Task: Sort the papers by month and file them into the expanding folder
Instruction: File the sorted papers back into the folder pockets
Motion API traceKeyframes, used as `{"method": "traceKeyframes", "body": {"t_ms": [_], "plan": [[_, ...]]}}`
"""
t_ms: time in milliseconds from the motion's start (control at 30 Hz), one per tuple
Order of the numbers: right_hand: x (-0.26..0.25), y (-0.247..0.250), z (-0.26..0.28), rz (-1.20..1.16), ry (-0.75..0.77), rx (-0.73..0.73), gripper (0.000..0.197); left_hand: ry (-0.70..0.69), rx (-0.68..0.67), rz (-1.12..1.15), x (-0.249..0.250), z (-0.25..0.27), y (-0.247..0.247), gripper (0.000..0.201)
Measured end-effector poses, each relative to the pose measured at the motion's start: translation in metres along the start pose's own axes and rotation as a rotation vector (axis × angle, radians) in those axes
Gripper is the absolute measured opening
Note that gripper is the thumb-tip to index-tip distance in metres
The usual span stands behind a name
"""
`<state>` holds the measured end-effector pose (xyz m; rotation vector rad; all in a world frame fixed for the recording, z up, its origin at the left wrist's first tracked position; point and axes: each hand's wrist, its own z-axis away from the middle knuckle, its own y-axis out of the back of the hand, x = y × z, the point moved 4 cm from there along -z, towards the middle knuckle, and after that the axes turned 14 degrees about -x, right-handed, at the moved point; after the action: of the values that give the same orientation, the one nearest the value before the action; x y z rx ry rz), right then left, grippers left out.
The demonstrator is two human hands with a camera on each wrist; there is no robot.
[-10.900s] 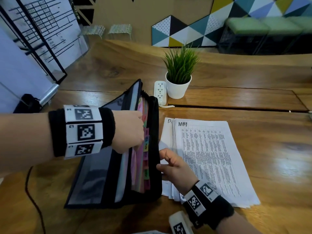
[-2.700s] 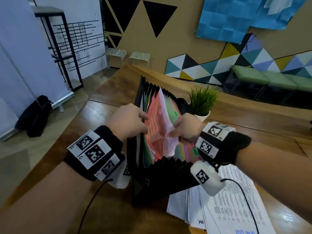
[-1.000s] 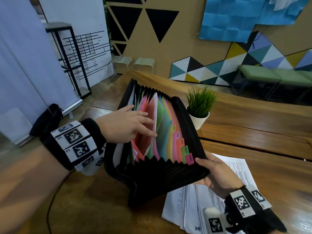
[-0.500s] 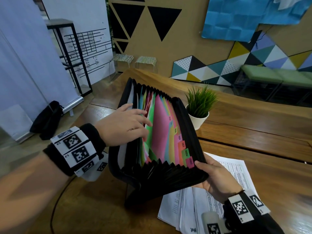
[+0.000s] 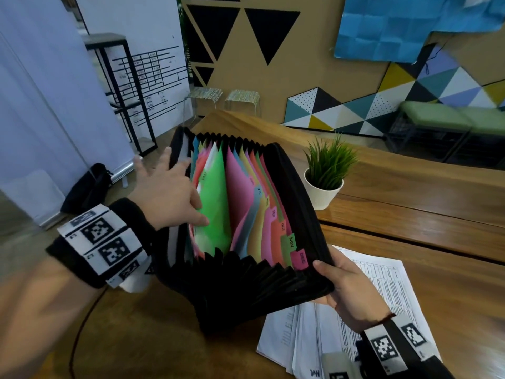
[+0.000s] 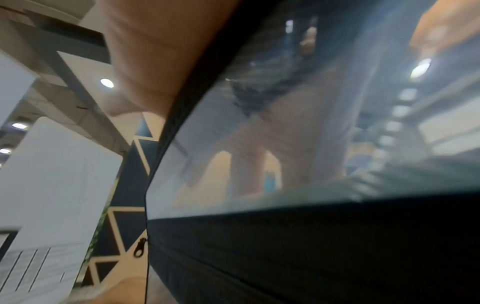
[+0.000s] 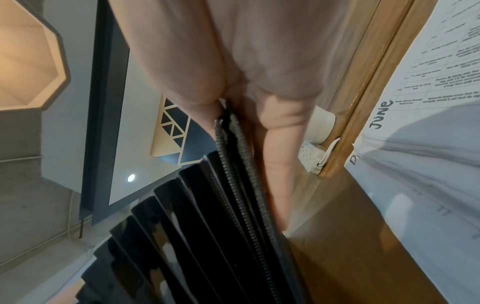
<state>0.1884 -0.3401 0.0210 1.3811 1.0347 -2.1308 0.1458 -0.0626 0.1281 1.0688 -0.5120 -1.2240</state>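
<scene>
The black expanding folder (image 5: 246, 285) is held up off the table, fanned wide, with its coloured dividers (image 5: 240, 198) and month tabs showing. My left hand (image 5: 175, 192) is at its left side with fingers straight and spread. Two fingertips press the green divider (image 5: 216, 203), and the others reach past the front cover (image 6: 285, 144). My right hand (image 5: 347, 285) grips the near corner of the back cover along the zip edge (image 7: 233, 148). The white papers (image 5: 382, 280) lie fanned on the table under my right hand, and one is headed JUNE (image 7: 428, 133).
A potted plant (image 5: 325, 184) stands on the wooden table (image 5: 423, 214) just right of the folder. Beside the pot lies a white power strip (image 7: 311, 158). A black cable (image 5: 79, 332) runs over the table at the near left.
The folder has fanned wider, and a gap has opened between the green and pink dividers. My left fingers have spread and now press the green divider. My right hand keeps its grip.
</scene>
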Motion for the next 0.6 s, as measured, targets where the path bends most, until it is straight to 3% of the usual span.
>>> {"method": "traceKeyframes", "body": {"t_ms": [133,267,333,367,433,500,533,600], "plan": [[0.003,0.006,0.002,0.014,0.003,0.041,0.033,0.065,0.005,0.332,0.002,-0.002,-0.004,0.082],[0.011,0.031,0.013,0.122,-0.026,0.206,0.022,0.03,0.047,0.399,0.014,-0.004,-0.001,0.084],[0.012,0.072,0.025,0.357,-0.085,0.423,0.03,0.014,0.081,0.404,0.017,-0.008,0.003,0.081],[0.012,0.095,0.032,0.561,-0.179,0.538,0.038,0.01,0.093,0.408,0.018,-0.009,0.004,0.08],[0.024,0.143,0.055,0.903,-0.587,0.691,0.062,0.003,0.097,0.43,0.019,-0.009,0.006,0.078],[0.044,0.171,0.078,1.042,-0.976,0.715,0.085,0.005,0.086,0.458,0.018,-0.009,0.005,0.076],[0.053,0.179,0.086,1.088,-1.058,0.698,0.091,0.003,0.087,0.469,0.018,-0.011,0.004,0.075],[0.063,0.183,0.092,1.122,-1.04,0.702,0.091,-0.017,0.104,0.498,0.016,-0.011,0.003,0.073]]}}
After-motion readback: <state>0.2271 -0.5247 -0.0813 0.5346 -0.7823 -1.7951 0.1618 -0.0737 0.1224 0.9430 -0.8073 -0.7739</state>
